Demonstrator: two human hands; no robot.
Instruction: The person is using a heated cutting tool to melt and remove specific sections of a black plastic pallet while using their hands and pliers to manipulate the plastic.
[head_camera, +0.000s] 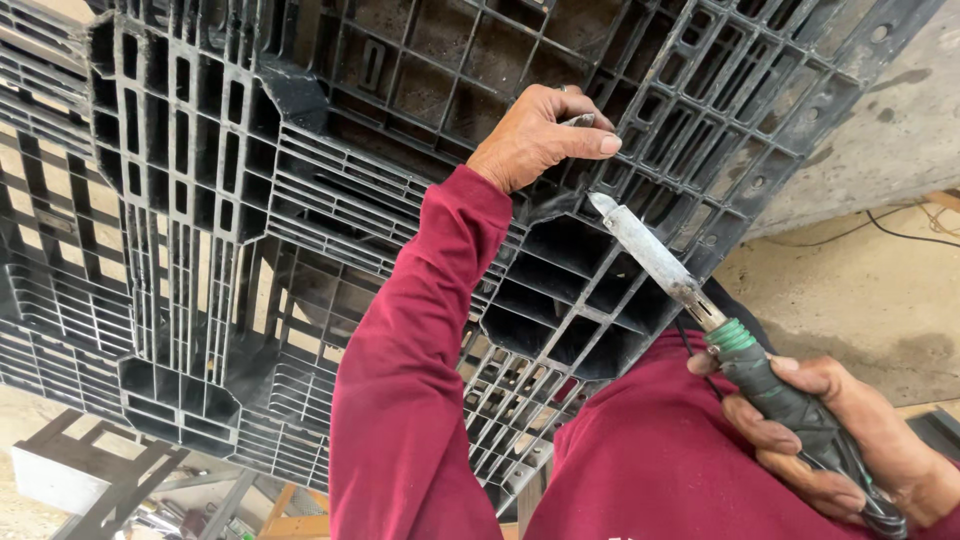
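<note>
My left hand (535, 135) pinches a small metal piece (578, 120) against the stiff, heavy-looking black plastic pallet (300, 200) upright before me, while my right hand (830, 440) clamps the soldering iron (690, 295) by its green handle.
</note>
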